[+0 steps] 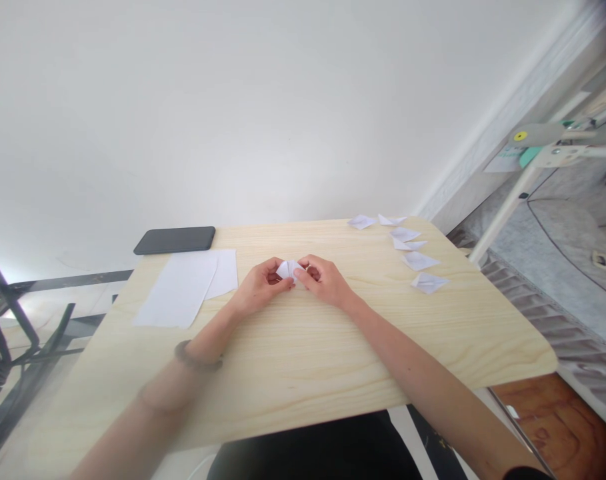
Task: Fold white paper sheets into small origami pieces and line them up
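My left hand [259, 285] and my right hand [323, 279] meet at the middle of a pale wooden table [303, 373]. Both pinch a small folded piece of white paper [287, 269] held just above the tabletop, with the fingers of each hand closed on its edges. A dark band sits on my left wrist [195, 360]. Part of the folded paper is hidden behind my fingers.
Two flat white sheets [187, 287] lie to the left of my hands. A dark phone [175, 240] rests at the back left edge. Several small folded paper pieces [417, 260] line the back right of the table. A white wall stands behind; a lamp stand [533, 153] is at right.
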Motion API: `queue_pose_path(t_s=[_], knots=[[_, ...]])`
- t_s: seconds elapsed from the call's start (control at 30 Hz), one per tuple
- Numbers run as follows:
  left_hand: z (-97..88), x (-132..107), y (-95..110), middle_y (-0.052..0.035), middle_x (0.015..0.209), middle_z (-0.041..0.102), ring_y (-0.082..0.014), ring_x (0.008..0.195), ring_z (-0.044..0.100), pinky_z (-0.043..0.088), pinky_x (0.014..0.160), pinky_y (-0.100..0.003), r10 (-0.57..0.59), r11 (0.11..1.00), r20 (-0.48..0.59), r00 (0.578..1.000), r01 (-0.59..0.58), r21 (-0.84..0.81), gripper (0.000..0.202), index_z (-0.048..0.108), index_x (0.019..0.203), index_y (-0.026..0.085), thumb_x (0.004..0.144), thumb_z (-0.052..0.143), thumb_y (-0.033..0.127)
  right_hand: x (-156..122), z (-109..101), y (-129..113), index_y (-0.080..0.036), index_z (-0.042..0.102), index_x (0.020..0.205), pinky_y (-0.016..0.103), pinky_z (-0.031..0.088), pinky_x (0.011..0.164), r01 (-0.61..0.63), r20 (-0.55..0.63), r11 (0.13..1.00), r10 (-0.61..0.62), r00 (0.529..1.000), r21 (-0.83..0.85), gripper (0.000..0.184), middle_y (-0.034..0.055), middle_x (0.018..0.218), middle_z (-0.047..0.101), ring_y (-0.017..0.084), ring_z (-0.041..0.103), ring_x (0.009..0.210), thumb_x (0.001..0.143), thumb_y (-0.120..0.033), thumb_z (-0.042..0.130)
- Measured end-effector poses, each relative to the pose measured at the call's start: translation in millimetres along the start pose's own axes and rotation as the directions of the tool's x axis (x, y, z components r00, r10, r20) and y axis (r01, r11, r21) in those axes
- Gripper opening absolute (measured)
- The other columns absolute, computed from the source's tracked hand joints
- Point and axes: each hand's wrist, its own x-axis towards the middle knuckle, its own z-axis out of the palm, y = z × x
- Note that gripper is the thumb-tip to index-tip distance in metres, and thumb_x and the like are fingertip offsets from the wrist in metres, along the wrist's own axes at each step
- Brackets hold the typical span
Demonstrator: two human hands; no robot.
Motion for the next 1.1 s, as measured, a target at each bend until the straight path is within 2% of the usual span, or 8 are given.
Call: queue_pose_path(t_s=[0.1,0.2,0.33,0.47,0.77,0.93,1.1], knots=[[2.0,-1.7,2.4,-0.002,0.075,0.06,-0.0142,0.067,0.058,0.045,0.06,-0.024,0.028,0.99,-0.038,0.999,-0.022,0.14,0.025,0.055,0.086,0.015,0.072,0.058,0.035,-0.2,0.9,0.5,-0.017,0.052,0.085,0.02,0.039,0.052,0.023,-0.062,0.999,-0.021,0.998,0.027,0.022,0.0015,0.077,0.056,0.007,0.049,0.054,0.08,-0.037,0.045],[3.3,-2.9,6.4,-0.0029,0.078,0.062,-0.0141,0.063,0.057,0.044,0.055,-0.023,0.081,0.957,-0.077,0.994,-0.056,0.285,0.029,0.058,0.085,0.015,0.075,0.052,0.041,-0.4,0.7,1.8,-0.017,0.053,0.083,0.02,0.041,0.054,0.045,-0.089,0.999,-0.044,0.995,0.007,0.02,0.0017,0.075,0.057,0.008,0.05,0.056,0.08,-0.035,0.045],[2.2,-2.3,8.8,-0.0043,0.084,0.064,-0.0155,0.073,0.059,0.046,0.062,-0.024,0.181,0.917,-0.135,0.974,-0.118,0.38,0.032,0.06,0.088,0.016,0.078,0.047,0.044,-0.5,1.0,2.4,-0.017,0.054,0.079,0.019,0.04,0.052,0.107,-0.101,0.993,-0.111,0.989,-0.04,0.017,0.0007,0.071,0.056,0.007,0.048,0.055,0.08,-0.032,0.046],[0.3,-2.3,8.6,-0.0039,0.084,0.065,-0.0148,0.075,0.059,0.047,0.061,-0.023,0.202,0.902,-0.129,0.971,-0.133,0.411,0.03,0.06,0.086,0.016,0.079,0.048,0.043,-1.2,1.3,-0.1,-0.017,0.055,0.079,0.018,0.039,0.05,0.165,-0.101,0.983,-0.172,0.98,-0.076,0.015,0.0001,0.07,0.055,0.007,0.046,0.053,0.08,-0.029,0.046],[1.4,-1.9,4.7,-0.0043,0.081,0.064,-0.0146,0.072,0.058,0.048,0.057,-0.022,0.169,0.929,-0.138,0.976,-0.111,0.353,0.028,0.061,0.085,0.015,0.079,0.05,0.04,-1.9,1.6,-1.3,-0.016,0.057,0.08,0.019,0.039,0.053,0.181,-0.091,0.971,-0.197,0.976,-0.153,0.018,0.0,0.069,0.057,0.007,0.047,0.054,0.083,-0.028,0.043],[2.6,-0.9,3.7,-0.0055,0.081,0.063,-0.0164,0.073,0.058,0.05,0.053,-0.023,0.138,0.973,-0.171,0.976,-0.102,0.205,0.031,0.06,0.086,0.014,0.077,0.052,0.042,-1.6,2.4,0.3,-0.017,0.056,0.081,0.018,0.042,0.05,0.126,-0.128,0.989,-0.135,0.983,-0.075,0.021,0.0006,0.072,0.058,0.007,0.052,0.053,0.083,-0.033,0.043],[0.6,1.2,2.7,-0.0071,0.088,0.062,-0.0165,0.078,0.058,0.052,0.066,-0.029,0.151,0.988,-0.225,0.963,-0.141,0.059,0.028,0.058,0.087,0.013,0.077,0.053,0.038,-1.1,2.4,1.7,-0.018,0.056,0.084,0.018,0.045,0.047,0.062,-0.187,0.997,-0.05,0.981,0.055,0.023,0.001,0.072,0.059,0.007,0.055,0.048,0.081,-0.038,0.046]])
